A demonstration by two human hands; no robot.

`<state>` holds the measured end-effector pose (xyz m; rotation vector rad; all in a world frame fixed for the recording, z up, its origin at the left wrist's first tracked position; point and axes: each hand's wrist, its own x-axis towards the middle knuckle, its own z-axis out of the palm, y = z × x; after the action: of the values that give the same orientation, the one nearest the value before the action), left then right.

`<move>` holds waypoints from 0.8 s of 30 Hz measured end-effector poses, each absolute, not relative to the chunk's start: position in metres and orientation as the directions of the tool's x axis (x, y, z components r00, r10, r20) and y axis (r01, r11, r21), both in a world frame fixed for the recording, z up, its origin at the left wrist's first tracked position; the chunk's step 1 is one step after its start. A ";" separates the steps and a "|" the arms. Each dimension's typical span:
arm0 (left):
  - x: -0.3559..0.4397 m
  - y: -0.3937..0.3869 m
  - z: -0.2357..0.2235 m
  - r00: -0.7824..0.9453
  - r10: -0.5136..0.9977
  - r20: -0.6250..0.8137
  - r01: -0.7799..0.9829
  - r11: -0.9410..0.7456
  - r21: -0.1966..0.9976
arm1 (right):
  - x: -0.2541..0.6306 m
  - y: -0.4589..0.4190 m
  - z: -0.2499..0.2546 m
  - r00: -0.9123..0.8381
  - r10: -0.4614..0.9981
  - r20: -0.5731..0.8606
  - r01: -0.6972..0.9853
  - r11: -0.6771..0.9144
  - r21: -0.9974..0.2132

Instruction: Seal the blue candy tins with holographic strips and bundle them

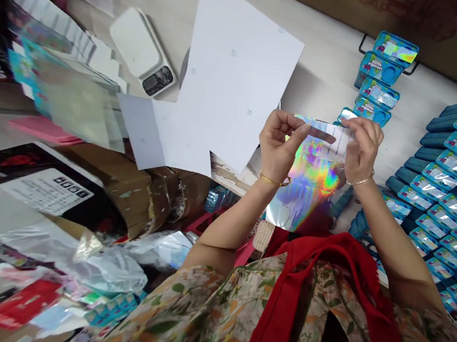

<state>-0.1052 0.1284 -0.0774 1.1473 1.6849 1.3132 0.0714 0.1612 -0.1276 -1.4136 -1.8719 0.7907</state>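
Because it looks thin and flexible, the glossy rainbow-silver sheet (318,179) should weigh very little and bend or crease easily if squeezed across its middle. It is in front of the person's body, near the edge of the pale worktop (323,90), with its far edge up between the hands and its broad part sloping towards the red apron straps (274,323).

The left hand (278,147) has its thumb and forefinger nearly closed on the sheet's upper left edge, the other fingers curled in. The right hand (362,152) pinches near the upper right corner, fingers bent and gap small. A narrow dark strip (323,135) shows beside the left fingertips; whether it is loose or part of the sheet, I cannot tell.

Its smooth face would probably slip under a slack grip, so light pinches at the margins, kept evenly taut, seem best. To the far right are rows of small blue printed boxes (455,162).
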 end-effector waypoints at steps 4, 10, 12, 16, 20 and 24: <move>-0.091 0.150 -0.098 -0.334 0.925 -0.183 -0.079 0.166 0.983 | 0.072 0.153 -0.116 -0.076 0.997 -0.002 0.309 0.021 -0.951; -0.066 0.191 -0.126 -0.294 0.941 -0.168 -0.051 0.160 0.986 | 0.094 0.192 -0.127 0.084 0.996 -0.006 0.264 -0.029 -0.964; -0.058 0.216 -0.136 -0.295 0.952 -0.079 0.065 0.103 0.993 | 0.108 0.214 -0.134 0.109 0.992 0.060 0.388 0.013 -0.922; -0.047 0.262 -0.157 -0.272 0.962 -0.029 0.290 0.111 0.950 | 0.128 0.250 -0.150 0.109 0.988 0.105 0.584 0.022 -0.812; -0.041 0.282 -0.171 -0.290 0.955 -0.057 0.413 0.179 0.893 | 0.132 0.265 -0.169 0.099 0.992 0.077 0.663 -0.008 -0.748; -0.038 0.284 -0.175 -0.287 0.954 -0.088 0.493 0.226 0.840 | 0.133 0.269 -0.183 0.087 0.996 0.022 0.701 -0.046 -0.712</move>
<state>-0.0381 0.2845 -0.1750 1.3298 1.8833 0.9542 0.1334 0.2688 -0.1831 -1.8055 -1.6694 0.6749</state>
